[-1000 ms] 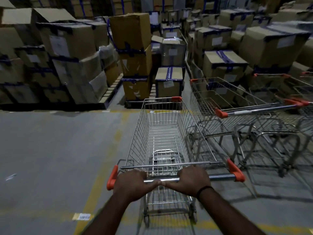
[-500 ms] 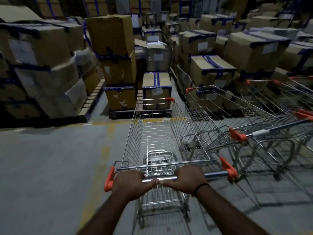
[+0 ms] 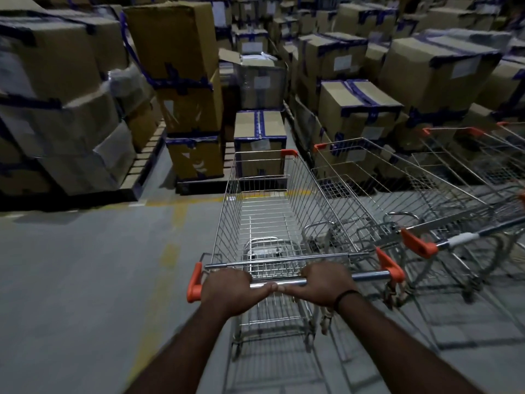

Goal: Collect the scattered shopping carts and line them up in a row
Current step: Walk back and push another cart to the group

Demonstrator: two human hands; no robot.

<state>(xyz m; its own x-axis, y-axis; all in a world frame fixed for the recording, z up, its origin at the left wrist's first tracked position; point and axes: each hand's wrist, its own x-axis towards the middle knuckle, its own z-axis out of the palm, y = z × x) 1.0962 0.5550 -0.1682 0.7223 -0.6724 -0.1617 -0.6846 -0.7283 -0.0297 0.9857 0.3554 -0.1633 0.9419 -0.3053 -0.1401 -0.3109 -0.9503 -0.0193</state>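
Warehouse (image 3: 85, 280): handle (image 3: 369, 276) within fingers (image 3: 318, 270) (left hand (image 3: 230, 291), right hand (image 3: 324, 282))

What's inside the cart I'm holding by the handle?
Nothing loose shows in the wire basket of the cart; a metal frame piece shows through its mesh at the near end. The left hand and right hand gripping the handle bar cover the nearest strip.

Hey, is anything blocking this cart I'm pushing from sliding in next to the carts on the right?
Nothing visible blocks the cart. The left hand and right hand grip its handle, and the floor ahead looks bare. The parked cart sits close on the right; boxes straight ahead limit how far it can roll.
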